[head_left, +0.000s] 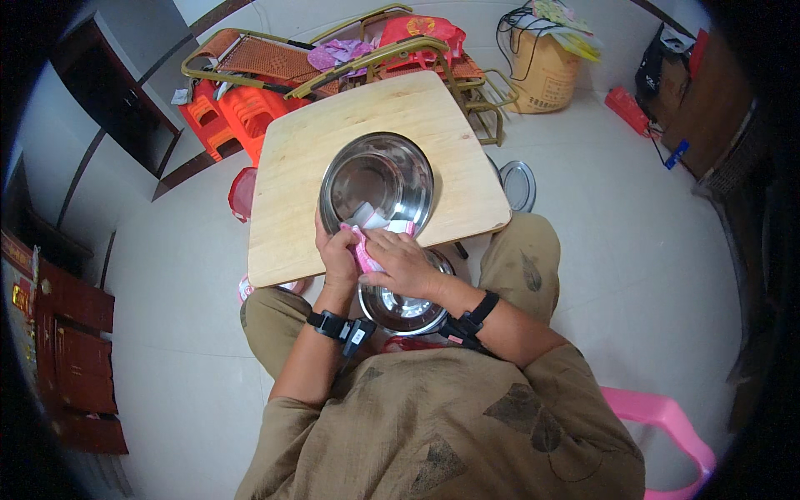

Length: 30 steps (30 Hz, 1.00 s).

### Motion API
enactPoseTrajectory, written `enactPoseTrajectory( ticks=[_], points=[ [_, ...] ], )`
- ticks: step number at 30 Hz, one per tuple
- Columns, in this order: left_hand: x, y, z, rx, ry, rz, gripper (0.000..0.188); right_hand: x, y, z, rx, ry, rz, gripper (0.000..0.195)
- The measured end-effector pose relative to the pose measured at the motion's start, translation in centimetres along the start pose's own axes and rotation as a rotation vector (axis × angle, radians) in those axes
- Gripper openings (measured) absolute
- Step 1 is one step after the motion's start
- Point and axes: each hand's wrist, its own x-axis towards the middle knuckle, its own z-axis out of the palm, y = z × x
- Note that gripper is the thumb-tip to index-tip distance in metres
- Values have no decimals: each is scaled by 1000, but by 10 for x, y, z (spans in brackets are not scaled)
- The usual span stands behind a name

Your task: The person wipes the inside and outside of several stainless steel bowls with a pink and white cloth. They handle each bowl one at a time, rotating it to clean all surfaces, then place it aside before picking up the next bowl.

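Observation:
A shiny stainless-steel basin (375, 178) tilts toward me at the near edge of a wooden table (294, 187). My left hand (339, 255) grips its near left rim, fingers behind the wall and thumb on a pink and white cloth (360, 245). The cloth is folded over the near rim, and part of it lies inside the basin. My right hand (400, 261) presses the cloth against that rim, its fingers pointing left. Below my hands, between my knees, stands a second steel basin (406, 312), partly hidden by my right forearm.
Behind the table, folding chairs (269, 56) lean over red plastic stools (247, 112). A yellow bucket (544, 72) with cables and bags stands at the back right. A round metal lid (519, 186) is beside the table. A pink plastic stool (662, 412) is at my right.

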Motion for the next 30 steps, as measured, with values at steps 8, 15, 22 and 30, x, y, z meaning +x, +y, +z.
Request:
enactPoseTrajectory(
  ticks=[8, 15, 22, 30],
  points=[
    [11, 52, -1, 233, -12, -259, 42, -8, 4, -46, -325, 41, -7, 62],
    [-8, 29, 6, 52, -54, -97, 56, -3, 4, -34, -177, 39, 132, 50],
    [-18, 4, -2, -60, -52, -170, 33, -5, -9, -24, -57, 84, -42, 47],
    [9, 21, 3, -82, -5, -269, 51, -1, 13, -28, -393, 255, 69, 31]
  ],
)
